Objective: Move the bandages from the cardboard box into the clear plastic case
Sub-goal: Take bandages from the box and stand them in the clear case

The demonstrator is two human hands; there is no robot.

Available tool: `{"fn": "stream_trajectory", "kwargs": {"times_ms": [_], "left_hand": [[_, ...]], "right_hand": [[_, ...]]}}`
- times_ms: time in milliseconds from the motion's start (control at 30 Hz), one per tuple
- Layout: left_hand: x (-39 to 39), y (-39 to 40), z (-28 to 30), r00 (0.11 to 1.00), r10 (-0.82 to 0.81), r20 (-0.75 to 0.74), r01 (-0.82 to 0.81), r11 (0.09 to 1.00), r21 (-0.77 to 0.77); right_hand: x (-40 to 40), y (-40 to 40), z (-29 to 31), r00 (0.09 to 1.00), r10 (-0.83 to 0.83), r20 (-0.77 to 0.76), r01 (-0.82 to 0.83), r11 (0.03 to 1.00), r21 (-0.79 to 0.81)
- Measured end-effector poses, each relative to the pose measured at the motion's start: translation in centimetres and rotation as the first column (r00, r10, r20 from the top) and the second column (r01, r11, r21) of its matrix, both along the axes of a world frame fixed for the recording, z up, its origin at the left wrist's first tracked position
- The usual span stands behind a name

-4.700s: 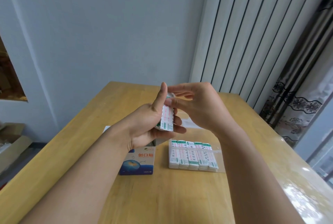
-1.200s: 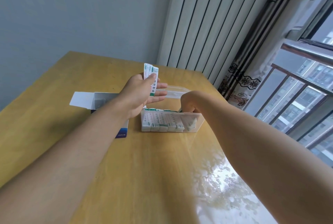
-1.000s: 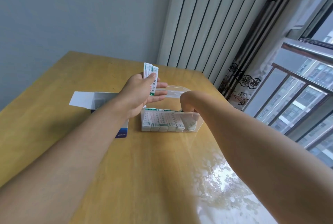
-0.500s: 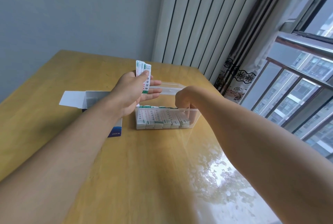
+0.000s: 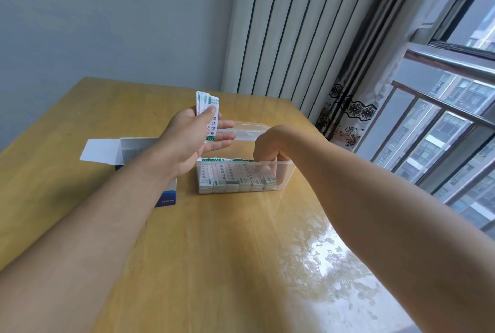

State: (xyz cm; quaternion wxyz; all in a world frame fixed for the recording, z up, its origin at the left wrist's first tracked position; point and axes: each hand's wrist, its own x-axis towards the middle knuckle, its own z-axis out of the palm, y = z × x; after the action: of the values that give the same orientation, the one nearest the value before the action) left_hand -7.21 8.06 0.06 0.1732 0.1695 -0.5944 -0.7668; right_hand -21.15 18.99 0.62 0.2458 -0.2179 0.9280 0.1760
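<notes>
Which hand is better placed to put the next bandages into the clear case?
The right hand. Its fingers already reach into the case, at the free end beside the rows. The left hand grips the spare bandages above, so it probably only feeds them.

Bright daylight from window (image 5: 455, 107) at right; glare on table (image 5: 321, 265); wide-angle bending at edges.

The left forearm is covering part of the cardboard box (image 5: 139, 149); the right hand's (image 5: 267, 149) fingers (image 5: 265, 170) are blurring behind the clear plastic case's (image 5: 288, 174) wall.
</notes>
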Motion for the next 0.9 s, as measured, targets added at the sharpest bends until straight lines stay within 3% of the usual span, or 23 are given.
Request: {"fn": "stream_trajectory", "kwargs": {"times_ms": [200, 367, 567, 900], "left_hand": [[0.02, -0.03, -0.02, 1.0, -0.002, 0.004, 0.002, 1.0, -0.006], [0.03, -0.12, 0.0, 1.0, -0.007, 0.002, 0.007, 1.0, -0.003], [0.11, -0.09, 0.02, 1.0, -0.006, -0.001, 0.006, 1.0, 0.009], [0.15, 0.01, 0.15, 1.0, -0.001, 0.003, 0.001, 1.0, 0.021]], "right_hand": [[0.29, -0.09, 0.14, 0.998, -0.016, 0.066, 0.013, 0.999, 0.046], [0.24, 0.0, 0.22, 0.99, -0.075, 0.118, 0.081, 0.995, -0.051], [0.34, -0.28, -0.14, 0.993, -0.096, 0.072, 0.106, 0.983, -0.147], [0.63, 0.28, 0.21, 0.999, -0.039, 0.003, 0.039, 0.995, -0.091]]}}
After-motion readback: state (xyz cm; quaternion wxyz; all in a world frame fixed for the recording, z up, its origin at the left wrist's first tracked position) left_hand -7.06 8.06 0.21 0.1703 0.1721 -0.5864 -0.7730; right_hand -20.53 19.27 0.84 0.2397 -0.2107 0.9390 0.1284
